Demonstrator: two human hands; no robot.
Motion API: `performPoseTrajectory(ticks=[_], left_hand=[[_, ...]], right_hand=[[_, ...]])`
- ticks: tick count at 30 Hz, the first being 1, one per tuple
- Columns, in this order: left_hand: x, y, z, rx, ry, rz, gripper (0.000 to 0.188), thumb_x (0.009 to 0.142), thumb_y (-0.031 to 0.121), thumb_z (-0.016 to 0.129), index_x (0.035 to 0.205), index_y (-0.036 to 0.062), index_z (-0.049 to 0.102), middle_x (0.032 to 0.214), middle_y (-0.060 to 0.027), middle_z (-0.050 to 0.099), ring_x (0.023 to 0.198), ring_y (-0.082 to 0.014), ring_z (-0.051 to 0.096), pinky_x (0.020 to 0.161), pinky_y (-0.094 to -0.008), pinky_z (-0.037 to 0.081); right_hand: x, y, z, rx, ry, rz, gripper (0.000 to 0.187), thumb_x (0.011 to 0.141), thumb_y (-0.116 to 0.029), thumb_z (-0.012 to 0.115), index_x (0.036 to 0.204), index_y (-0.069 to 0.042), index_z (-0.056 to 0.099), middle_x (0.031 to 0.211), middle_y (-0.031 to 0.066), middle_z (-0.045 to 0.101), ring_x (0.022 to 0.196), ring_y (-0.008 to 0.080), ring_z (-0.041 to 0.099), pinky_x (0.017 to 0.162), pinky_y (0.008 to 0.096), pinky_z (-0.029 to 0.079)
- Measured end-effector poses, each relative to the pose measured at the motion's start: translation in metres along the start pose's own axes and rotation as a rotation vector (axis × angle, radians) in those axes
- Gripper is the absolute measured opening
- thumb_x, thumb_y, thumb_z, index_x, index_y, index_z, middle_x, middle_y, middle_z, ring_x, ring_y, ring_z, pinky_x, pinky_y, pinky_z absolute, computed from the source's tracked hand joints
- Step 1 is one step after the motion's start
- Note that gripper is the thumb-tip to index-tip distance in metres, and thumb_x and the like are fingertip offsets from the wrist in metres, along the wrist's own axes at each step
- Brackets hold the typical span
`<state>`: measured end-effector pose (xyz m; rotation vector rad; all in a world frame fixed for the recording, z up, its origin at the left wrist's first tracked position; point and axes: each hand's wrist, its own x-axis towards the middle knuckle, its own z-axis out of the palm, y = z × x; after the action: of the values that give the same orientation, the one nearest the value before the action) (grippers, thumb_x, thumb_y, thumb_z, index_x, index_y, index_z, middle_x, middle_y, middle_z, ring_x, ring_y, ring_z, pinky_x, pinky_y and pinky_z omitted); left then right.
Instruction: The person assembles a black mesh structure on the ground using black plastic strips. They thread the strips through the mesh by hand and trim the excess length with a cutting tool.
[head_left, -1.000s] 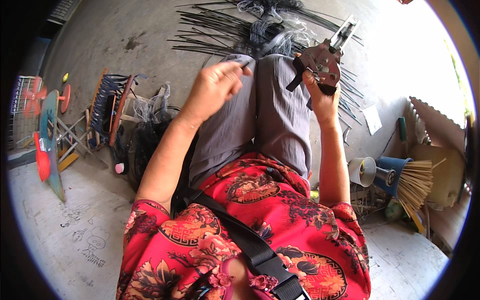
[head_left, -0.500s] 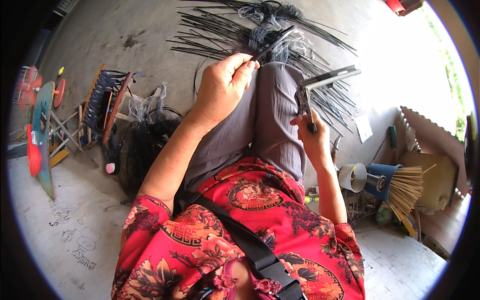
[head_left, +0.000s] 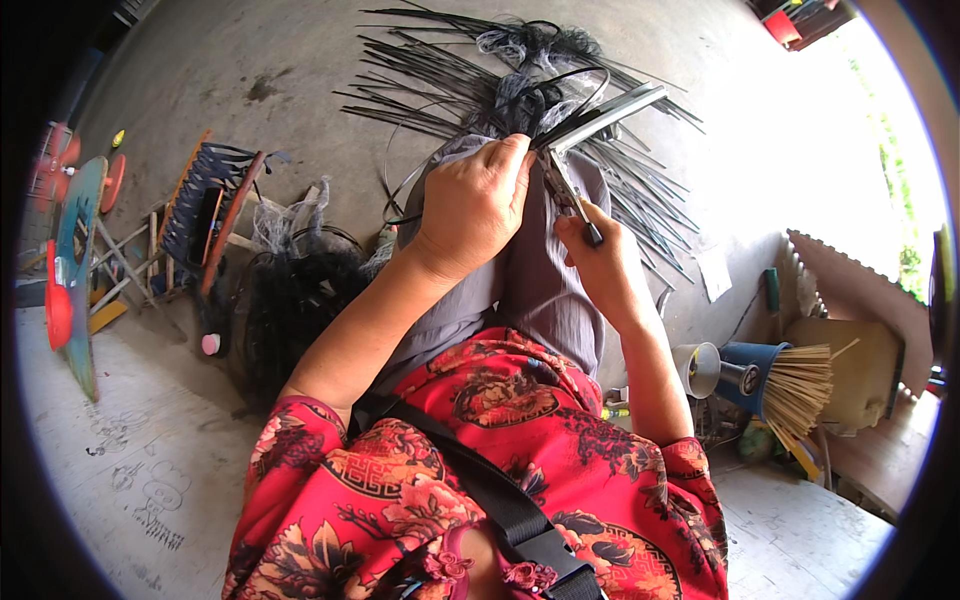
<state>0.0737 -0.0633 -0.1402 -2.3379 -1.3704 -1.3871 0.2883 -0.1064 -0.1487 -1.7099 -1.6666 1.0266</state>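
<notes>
My left hand (head_left: 475, 205) is closed in a pinch on a thin black strip (head_left: 606, 75), which bends in a loop above the fingers. In my right hand (head_left: 612, 262) is a metal plier-like tool (head_left: 625, 110) with a long straight bar and black-tipped handles, the fingers wrapped round the handles. The tool's head lies right beside my left fingertips, over my knees. Whether its jaws touch the strip cannot be made out. Beyond the knees, many black strips (head_left: 430, 95) lie spread on the floor, with pale tangled threads (head_left: 505, 45) across them.
At the left stand a teal board (head_left: 85, 270), a red fan (head_left: 62, 160) and a folding seat with dark webbing (head_left: 205, 205). A black tangled heap (head_left: 300, 300) lies by my left leg. On the right are a white cup (head_left: 697, 370) and a blue bucket of thin sticks (head_left: 745, 365).
My hands have come together. The tool has moved left and upward to my left fingertips. The black strip in my left hand now curves in a loop.
</notes>
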Motion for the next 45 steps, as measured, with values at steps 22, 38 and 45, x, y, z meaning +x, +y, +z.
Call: performPoseTrajectory(ticks=[22,38,45], left_hand=[[0.002,-0.004,-0.003,0.245,-0.074,0.156,0.031,0.1,0.011,0.068,0.128,-0.002,0.07,0.088,-0.0067,0.068,0.07,-0.0217,0.071,0.063,-0.0351,0.058],[-0.005,-0.031,0.045,0.234,-0.067,0.232,0.012,0.107,0.017,0.071,0.111,0.0061,0.068,0.079,-0.0058,0.069,0.064,-0.024,0.072,0.057,-0.037,0.058],[0.003,-0.038,0.043,0.208,-0.033,0.062,0.011,0.108,0.018,0.07,0.101,0.0096,0.065,0.076,-0.0092,0.073,0.061,-0.031,0.072,0.056,-0.0417,0.057]], right_hand=[[0.009,-0.011,-0.001,-0.015,-0.051,0.057,0.047,0.11,-0.033,0.071,0.147,-0.004,0.071,0.082,0.0208,0.076,0.076,0.032,0.079,0.077,0.0444,0.06],[0.076,0.048,0.017,-0.103,0.075,-0.266,0.037,0.102,-0.036,0.08,0.107,0.0,0.069,0.093,0.0269,0.074,0.093,0.049,0.074,0.082,0.0519,0.058],[0.076,0.028,0.018,-0.278,0.125,-0.215,0.037,0.102,-0.04,0.078,0.094,-0.004,0.074,0.088,0.0224,0.076,0.085,0.0457,0.075,0.078,0.0531,0.059]])
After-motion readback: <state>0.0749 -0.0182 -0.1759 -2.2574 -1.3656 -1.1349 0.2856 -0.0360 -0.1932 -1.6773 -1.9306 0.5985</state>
